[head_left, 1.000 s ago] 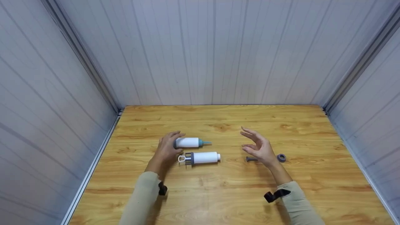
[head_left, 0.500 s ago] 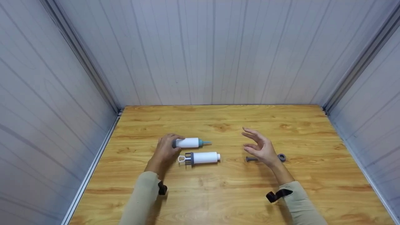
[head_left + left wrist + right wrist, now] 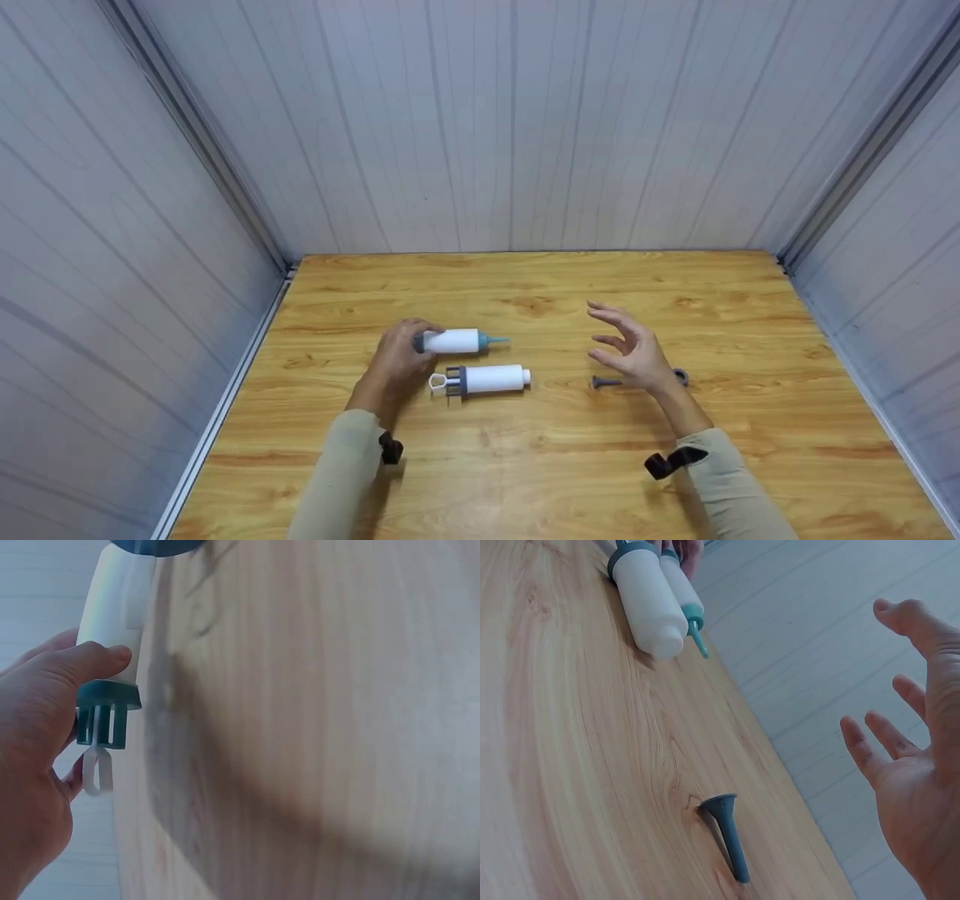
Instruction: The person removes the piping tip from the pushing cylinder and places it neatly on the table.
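Table: yellow-brown wood grain, streaks running side to side in head view. On it, a little left of centre, white syringe lying flat, grey collar, loop handle pointing left, blunt tip right. Just beyond, teal-tipped syringe, gripped by left hand; contact with wood unclear. Well to the right, dark grey nozzle on its side, flared end left. Near it, grey ring, partly hidden by right hand.
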A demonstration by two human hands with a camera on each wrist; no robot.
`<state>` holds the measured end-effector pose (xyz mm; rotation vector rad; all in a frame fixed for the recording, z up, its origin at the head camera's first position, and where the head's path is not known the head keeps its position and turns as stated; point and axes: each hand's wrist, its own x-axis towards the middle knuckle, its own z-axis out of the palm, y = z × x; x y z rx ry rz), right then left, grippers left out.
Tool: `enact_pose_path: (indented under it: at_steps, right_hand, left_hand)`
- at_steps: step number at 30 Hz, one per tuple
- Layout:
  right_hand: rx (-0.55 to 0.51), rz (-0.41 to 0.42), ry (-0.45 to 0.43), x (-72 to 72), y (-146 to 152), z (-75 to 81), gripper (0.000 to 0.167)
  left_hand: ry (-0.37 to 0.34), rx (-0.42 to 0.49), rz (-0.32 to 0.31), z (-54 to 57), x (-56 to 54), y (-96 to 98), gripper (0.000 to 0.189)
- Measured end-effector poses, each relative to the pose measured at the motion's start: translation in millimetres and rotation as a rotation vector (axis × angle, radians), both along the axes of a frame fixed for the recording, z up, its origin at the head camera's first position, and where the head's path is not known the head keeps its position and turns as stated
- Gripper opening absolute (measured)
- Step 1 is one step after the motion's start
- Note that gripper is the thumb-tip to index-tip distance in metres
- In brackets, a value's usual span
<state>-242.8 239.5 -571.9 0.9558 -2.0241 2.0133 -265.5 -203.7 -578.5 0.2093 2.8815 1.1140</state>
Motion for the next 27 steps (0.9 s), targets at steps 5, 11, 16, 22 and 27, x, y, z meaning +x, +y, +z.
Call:
enact_pose_path:
  at_steps: [5, 11, 16, 22, 27]
  right_hand:
    - [0.061, -0.036, -0.004, -1.9, 2.4, 0.1, 0.063]
    - [0.094, -0.04, 0.008, -3.5, 3.7, 0.5, 0.063]
    - [0.111, -0.04, -0.02, -5.7, 2.7, -1.1, 0.062]
    - [0.145, -0.044, -0.071, -6.3, -0.9, -2.7, 0.062]
    - [0.134, -0.027, -0.057, -7.9, -5.3, -5.8, 0.062]
  left_hand:
    - [-0.028, -0.008, -0.026, 7.6, -0.4, -0.9, 0.039]
    - [-0.051, 0.006, -0.026, 15.6, -2.1, -1.3, 0.043]
    - [0.021, 0.011, -0.05, 19.8, 0.0, -0.5, 0.042]
    - [0.229, -0.011, -0.109, 23.7, 1.3, 3.4, 0.04]
    - [0.288, 0.007, -0.125, 28.6, 4.8, 7.3, 0.04]
